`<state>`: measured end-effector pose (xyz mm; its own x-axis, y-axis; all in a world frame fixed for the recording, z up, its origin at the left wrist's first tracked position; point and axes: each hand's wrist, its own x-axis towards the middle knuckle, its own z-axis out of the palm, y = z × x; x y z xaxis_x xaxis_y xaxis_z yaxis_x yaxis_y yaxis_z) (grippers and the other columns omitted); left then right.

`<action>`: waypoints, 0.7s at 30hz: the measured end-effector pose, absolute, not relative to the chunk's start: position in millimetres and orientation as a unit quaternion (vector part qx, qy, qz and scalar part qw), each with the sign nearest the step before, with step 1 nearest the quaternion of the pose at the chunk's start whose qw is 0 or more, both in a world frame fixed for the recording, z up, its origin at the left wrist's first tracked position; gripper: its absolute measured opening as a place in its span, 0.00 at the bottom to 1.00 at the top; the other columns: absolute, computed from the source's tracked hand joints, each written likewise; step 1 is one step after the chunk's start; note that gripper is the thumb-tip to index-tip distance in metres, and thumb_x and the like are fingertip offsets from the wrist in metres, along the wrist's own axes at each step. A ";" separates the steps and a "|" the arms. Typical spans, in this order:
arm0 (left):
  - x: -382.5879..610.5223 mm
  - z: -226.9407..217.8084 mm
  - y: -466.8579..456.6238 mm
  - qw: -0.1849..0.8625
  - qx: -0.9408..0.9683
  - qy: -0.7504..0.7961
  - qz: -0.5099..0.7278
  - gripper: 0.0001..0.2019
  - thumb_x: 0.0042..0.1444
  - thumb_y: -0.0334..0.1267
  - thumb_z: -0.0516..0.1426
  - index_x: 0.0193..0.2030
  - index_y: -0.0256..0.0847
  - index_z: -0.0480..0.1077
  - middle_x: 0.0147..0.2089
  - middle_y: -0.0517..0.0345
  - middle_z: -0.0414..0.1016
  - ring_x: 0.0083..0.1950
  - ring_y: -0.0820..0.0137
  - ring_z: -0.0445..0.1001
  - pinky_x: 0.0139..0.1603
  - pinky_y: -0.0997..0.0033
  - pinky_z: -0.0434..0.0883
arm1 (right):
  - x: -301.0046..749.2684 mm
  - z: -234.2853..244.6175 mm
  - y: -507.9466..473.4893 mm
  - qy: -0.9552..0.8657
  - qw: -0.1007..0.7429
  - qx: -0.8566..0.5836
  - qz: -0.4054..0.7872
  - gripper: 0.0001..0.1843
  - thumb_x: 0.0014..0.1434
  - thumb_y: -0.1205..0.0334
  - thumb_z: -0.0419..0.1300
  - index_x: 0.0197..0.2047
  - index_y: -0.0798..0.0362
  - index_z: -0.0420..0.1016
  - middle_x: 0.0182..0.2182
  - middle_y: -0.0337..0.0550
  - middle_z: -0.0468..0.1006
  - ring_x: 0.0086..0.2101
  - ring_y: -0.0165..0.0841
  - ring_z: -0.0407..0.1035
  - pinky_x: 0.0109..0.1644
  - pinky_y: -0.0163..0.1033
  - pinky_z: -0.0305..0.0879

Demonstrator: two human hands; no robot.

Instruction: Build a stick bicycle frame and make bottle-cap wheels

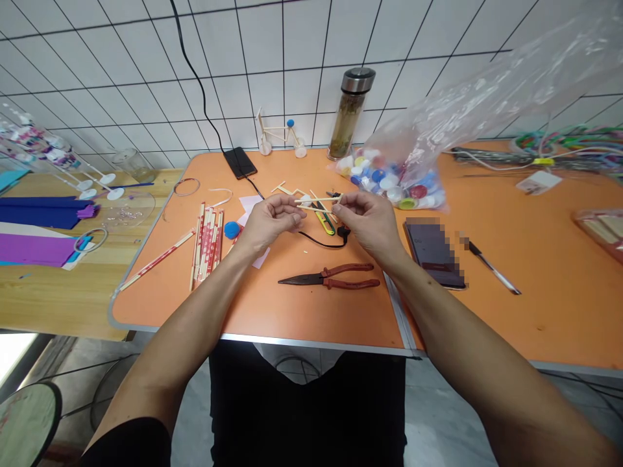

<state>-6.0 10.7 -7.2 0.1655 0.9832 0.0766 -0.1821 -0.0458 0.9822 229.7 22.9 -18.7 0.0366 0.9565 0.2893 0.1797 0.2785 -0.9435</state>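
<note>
Above the orange table (292, 311), my left hand (270, 220) and my right hand (366, 219) each pinch an end of thin wooden sticks (316, 204) held level between them. Both hands have their fingers closed on the sticks. Red-handled long-nose pliers (333, 277) lie on the table just in front of my hands. A bundle of wrapped chopsticks (207, 243) lies to the left of my left hand, with a blue bottle cap (232, 229) beside it.
A clear bag of coloured bottle caps (396, 181) sits behind my right hand. A dark phone (435, 251) and a small knife (491, 269) lie to the right. A flask (351, 113), a stick model (280, 133) and another phone (240, 162) stand near the wall.
</note>
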 end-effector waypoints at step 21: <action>-16.7 -10.1 16.9 0.531 0.520 0.415 0.525 0.24 0.47 0.52 0.81 0.39 0.36 0.82 0.34 0.51 0.89 0.28 0.72 0.83 0.32 0.74 0.80 | 224.9 -22.9 19.1 -0.600 0.502 -0.456 0.425 0.16 0.52 0.53 0.75 0.41 0.52 0.83 0.33 0.39 0.79 0.30 0.29 0.69 0.35 0.38 0.65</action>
